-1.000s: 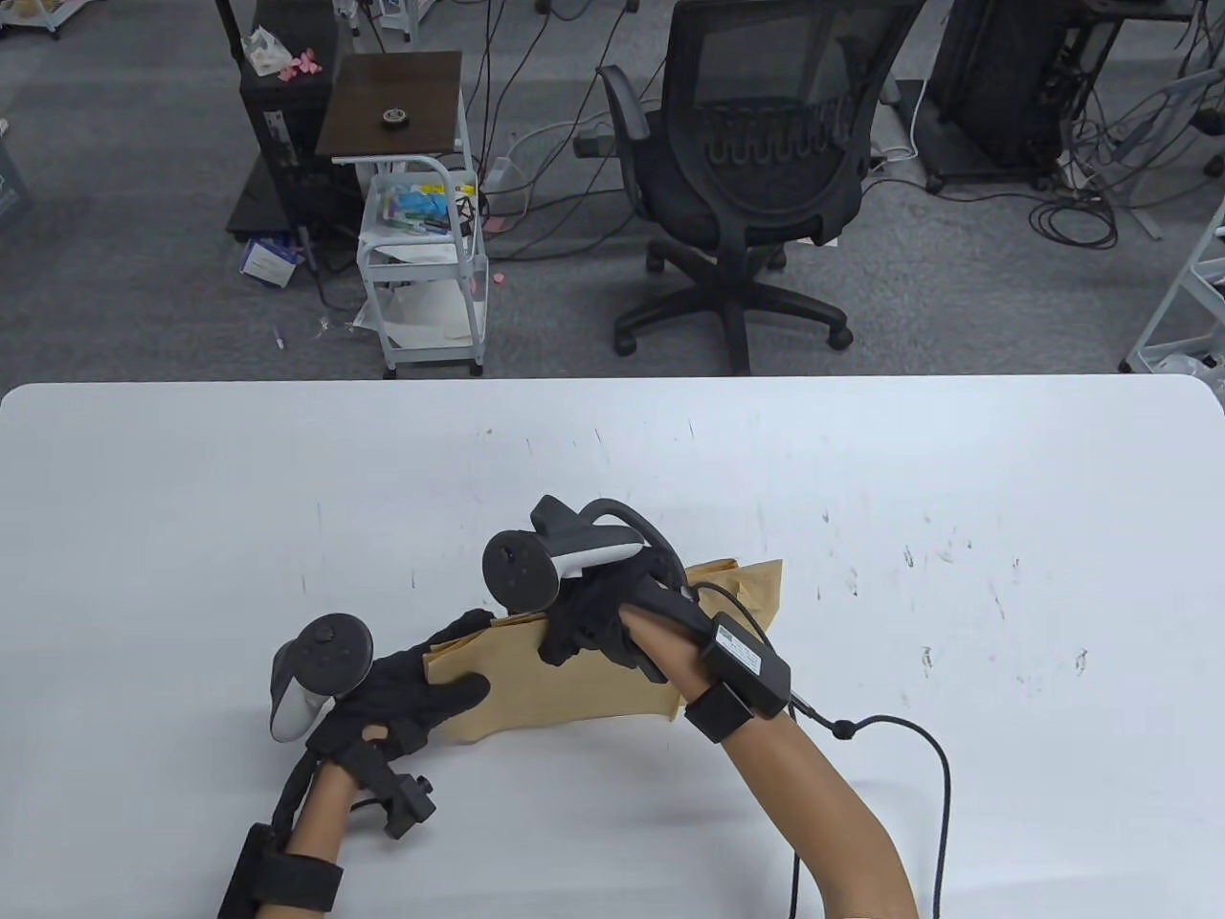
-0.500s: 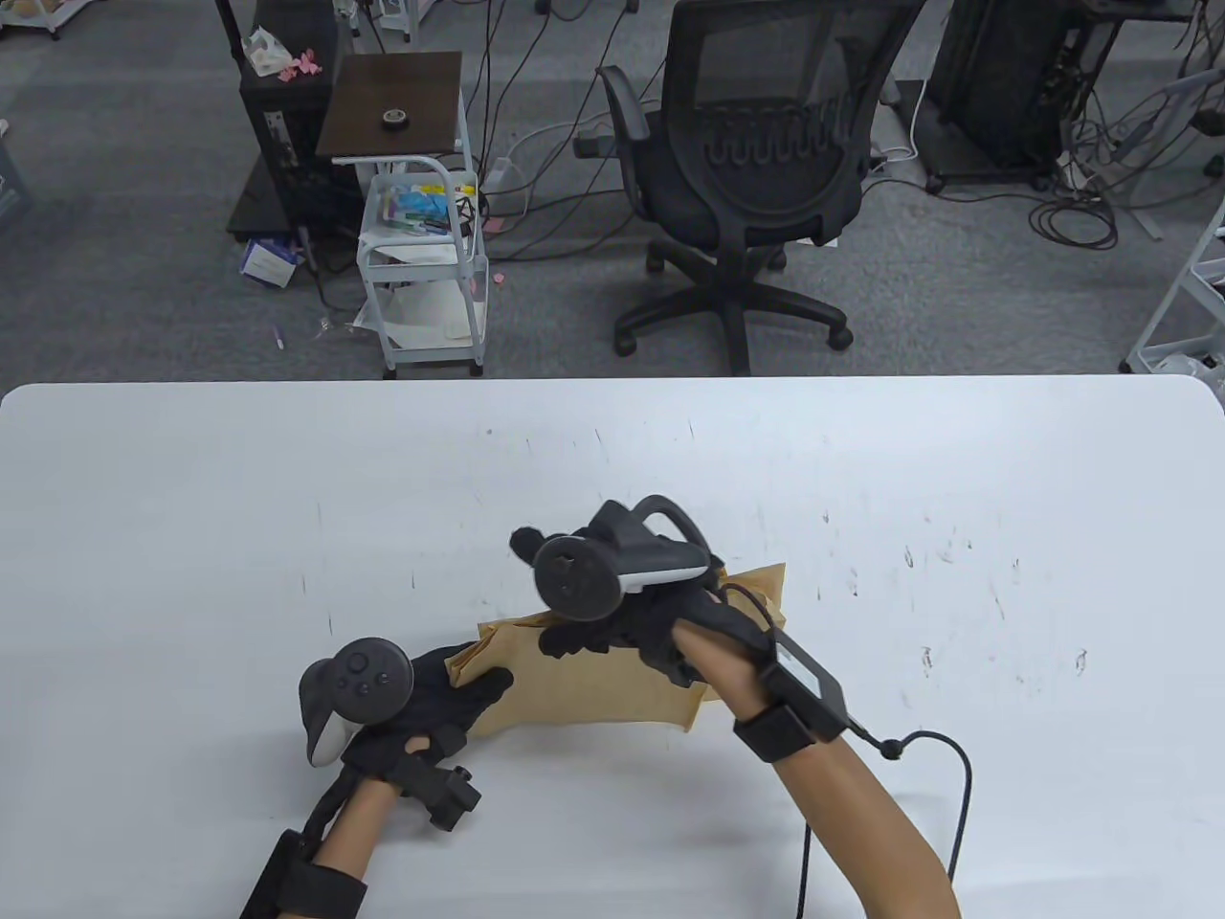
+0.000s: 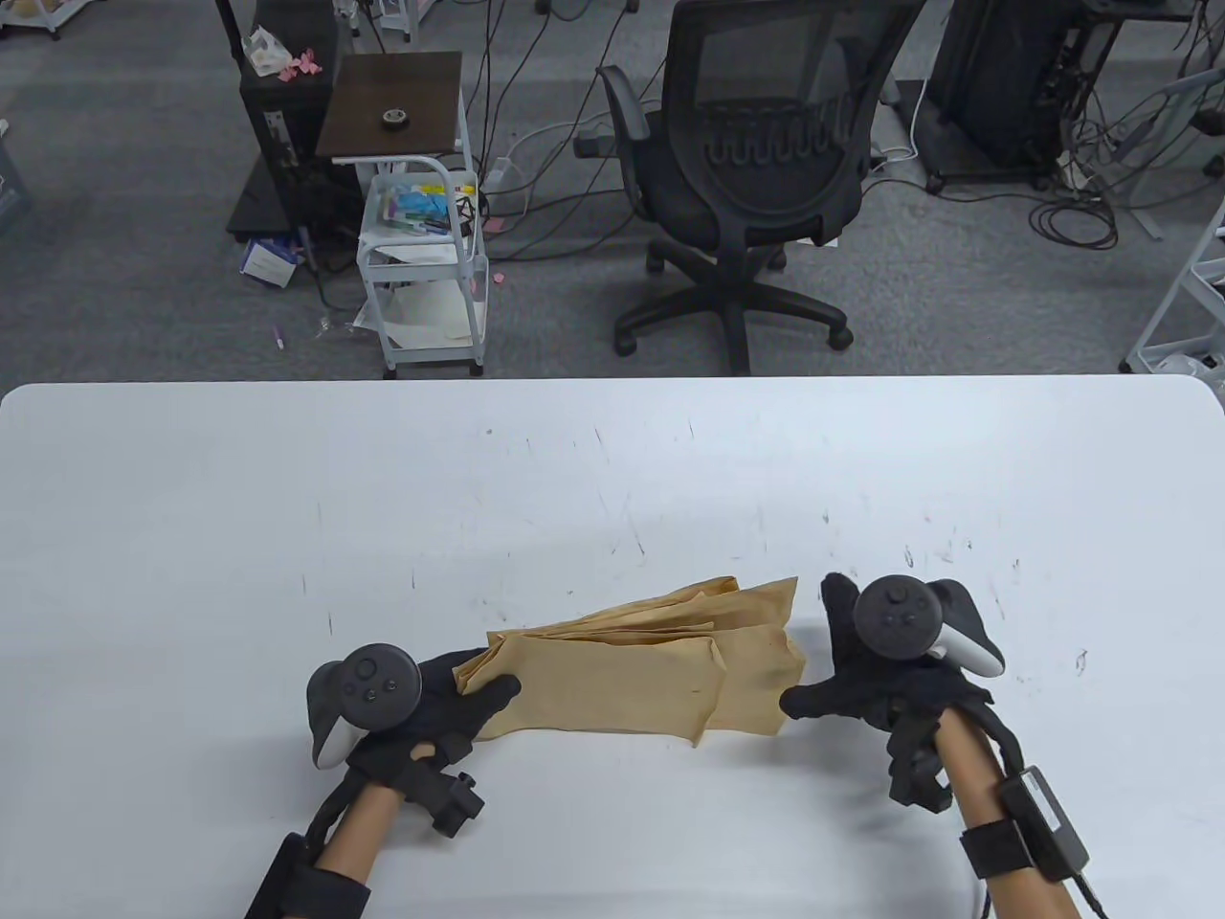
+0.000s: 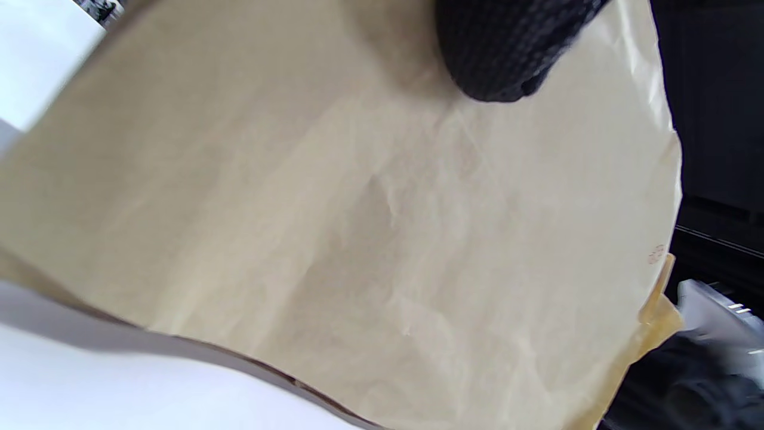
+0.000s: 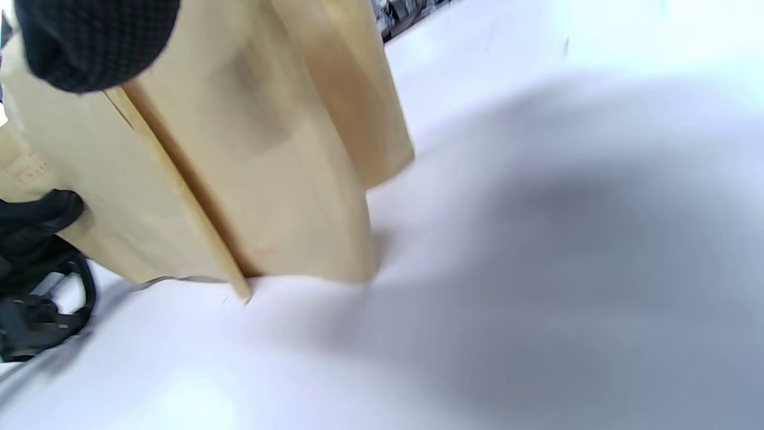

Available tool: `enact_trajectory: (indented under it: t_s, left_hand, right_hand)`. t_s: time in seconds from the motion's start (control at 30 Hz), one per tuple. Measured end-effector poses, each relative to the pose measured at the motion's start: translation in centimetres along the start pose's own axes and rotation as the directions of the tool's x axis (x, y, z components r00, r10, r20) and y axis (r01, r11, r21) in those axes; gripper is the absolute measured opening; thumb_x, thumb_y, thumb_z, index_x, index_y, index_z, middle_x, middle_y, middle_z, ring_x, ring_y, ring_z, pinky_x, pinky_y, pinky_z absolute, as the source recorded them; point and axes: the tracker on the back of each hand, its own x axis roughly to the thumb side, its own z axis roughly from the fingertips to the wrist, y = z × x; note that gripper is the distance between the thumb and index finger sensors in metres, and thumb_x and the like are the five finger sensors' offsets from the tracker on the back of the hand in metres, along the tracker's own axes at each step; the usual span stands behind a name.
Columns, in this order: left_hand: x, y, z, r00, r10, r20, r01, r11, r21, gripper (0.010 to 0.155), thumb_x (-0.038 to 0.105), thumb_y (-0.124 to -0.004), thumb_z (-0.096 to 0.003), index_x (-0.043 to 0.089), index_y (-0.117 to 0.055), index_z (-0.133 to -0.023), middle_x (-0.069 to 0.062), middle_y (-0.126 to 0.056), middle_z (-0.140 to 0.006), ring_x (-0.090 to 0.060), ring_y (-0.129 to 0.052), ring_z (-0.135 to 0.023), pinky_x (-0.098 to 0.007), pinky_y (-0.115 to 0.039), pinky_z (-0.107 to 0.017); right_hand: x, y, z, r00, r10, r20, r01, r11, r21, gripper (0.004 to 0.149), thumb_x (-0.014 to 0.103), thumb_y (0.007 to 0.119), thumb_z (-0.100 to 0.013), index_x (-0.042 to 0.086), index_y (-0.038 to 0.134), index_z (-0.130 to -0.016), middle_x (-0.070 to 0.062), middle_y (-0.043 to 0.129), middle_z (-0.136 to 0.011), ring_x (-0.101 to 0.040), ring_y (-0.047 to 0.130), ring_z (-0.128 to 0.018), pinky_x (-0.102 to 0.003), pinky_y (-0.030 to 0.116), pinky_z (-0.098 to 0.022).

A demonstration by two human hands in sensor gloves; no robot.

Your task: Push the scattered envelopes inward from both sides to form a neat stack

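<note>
Several brown paper envelopes (image 3: 632,670) lie in a loose, fanned pile on the white table (image 3: 612,459), near its front edge. My left hand (image 3: 478,687) grips the pile's left end, thumb on top. The top envelope (image 4: 370,227) fills the left wrist view, with a gloved fingertip (image 4: 495,54) pressing on it. My right hand (image 3: 831,670) is spread open at the pile's right end, thumb at the lower right corner. The right wrist view shows the offset envelope ends (image 5: 256,155) with one fingertip (image 5: 89,42) over them.
The table stretches bare to the left, right and far side of the pile. A black office chair (image 3: 756,172) and a small white cart (image 3: 426,258) stand on the floor beyond the far edge. A cable runs off my right wrist (image 3: 1043,823).
My right hand has come off the top of the pile and moved right to its right end, now spread open. The left hand and pile have shifted slightly right.
</note>
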Motion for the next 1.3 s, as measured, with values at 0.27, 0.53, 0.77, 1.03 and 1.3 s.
enact_trajectory:
  t_s: [0.27,0.53,0.77,1.03,1.3]
  left_hand:
    - [1.1,-1.6,-0.2,0.993,0.050,0.107,-0.023,0.971,-0.239,0.071,0.047,-0.080,-0.0451,0.030,-0.053,-0.108,-0.006,-0.070,-0.110,-0.045,-0.066,-0.104,-0.066,-0.055,-0.075]
    - [1.5,-1.8,-1.2,0.995,0.063,0.071,-0.035,0.936,-0.350,0.050,0.040,-0.078,-0.0475,0.037,-0.073,-0.098,0.000,-0.086,-0.101,-0.043,-0.075,-0.100,-0.067,-0.058,-0.073]
    - [4.6,0.3,-2.1,0.993,0.100,0.060,-0.095,0.992,-0.078,0.049,0.044,-0.077,-0.0475,0.030,-0.077,-0.095,-0.005,-0.091,-0.092,-0.041,-0.081,-0.093,-0.062,-0.062,-0.072]
    - [4.3,-2.5,-1.7,0.991,-0.134,0.023,0.136,0.987,-0.091,0.053,0.050,-0.073,-0.0463,0.029,-0.077,-0.095,-0.005,-0.088,-0.096,-0.041,-0.081,-0.094,-0.063,-0.061,-0.072]
    - [3.7,-3.6,-1.9,0.993,-0.120,-0.011,0.118,0.987,-0.105,0.048,0.045,-0.074,-0.0474,0.032,-0.079,-0.093,-0.002,-0.096,-0.087,-0.038,-0.087,-0.088,-0.059,-0.067,-0.070]
  right_hand:
    - [5.1,3.6,-2.5,0.950,-0.137,0.281,0.158,0.986,-0.054,0.122,0.056,0.080,-0.039,-0.017,0.002,-0.097,-0.039,0.027,-0.109,-0.064,0.040,-0.096,-0.079,0.034,-0.062]
    - [3.5,3.2,-2.5,0.980,-0.062,0.189,0.104,0.970,-0.221,0.118,0.052,0.081,-0.041,-0.012,0.001,-0.099,-0.035,0.022,-0.111,-0.067,0.032,-0.095,-0.077,0.033,-0.062]
    - [7.5,0.3,-0.4,0.940,-0.094,0.327,0.255,0.830,-0.495,0.042,0.036,0.084,-0.043,0.020,0.077,-0.081,-0.002,0.095,-0.073,-0.038,0.090,-0.075,-0.075,0.051,-0.061]
    - [5.8,1.9,-1.3,0.988,0.101,0.116,-0.043,0.904,-0.425,0.042,0.037,0.079,-0.046,0.018,0.079,-0.082,-0.004,0.098,-0.076,-0.041,0.090,-0.076,-0.077,0.048,-0.062]
    - [4.3,2.2,-2.0,0.994,0.102,0.030,-0.086,0.934,-0.346,0.065,0.039,0.080,-0.044,0.008,0.063,-0.099,-0.016,0.083,-0.096,-0.049,0.079,-0.085,-0.078,0.043,-0.062]
